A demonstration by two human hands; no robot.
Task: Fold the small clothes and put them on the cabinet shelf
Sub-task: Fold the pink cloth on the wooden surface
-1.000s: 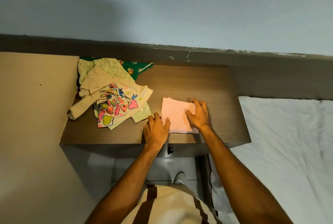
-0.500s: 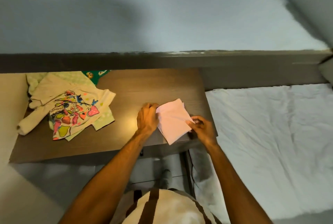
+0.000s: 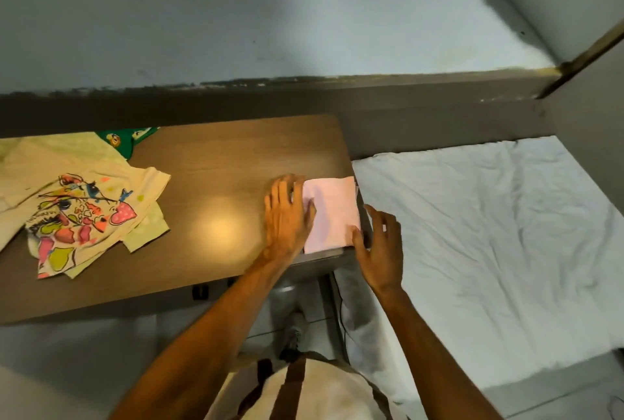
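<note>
A folded pink cloth (image 3: 332, 213) lies at the right front corner of the brown wooden table (image 3: 219, 163). My left hand (image 3: 287, 217) rests flat against its left edge, fingers spread, thumb on the cloth. My right hand (image 3: 380, 247) is open at the cloth's lower right corner, thumb touching the edge, fingers raised off it. At the table's left lies a pile of small clothes: a cream shirt with a bright cartoon print (image 3: 84, 213) on top, a pale green piece (image 3: 148, 234) beneath, and a dark green printed one (image 3: 125, 139) behind.
A bed with a wrinkled white sheet (image 3: 489, 234) stands right beside the table's right edge. A grey wall with a dark lower band (image 3: 270, 95) runs behind both. A beam or frame edge (image 3: 587, 51) slants at the top right. Floor and my foot show below.
The view has swung right. The pink cloth, which both hands held lifted and tilted half a second ago, now lies flat near the table's right corner, and my right hand has let go of it.
</note>
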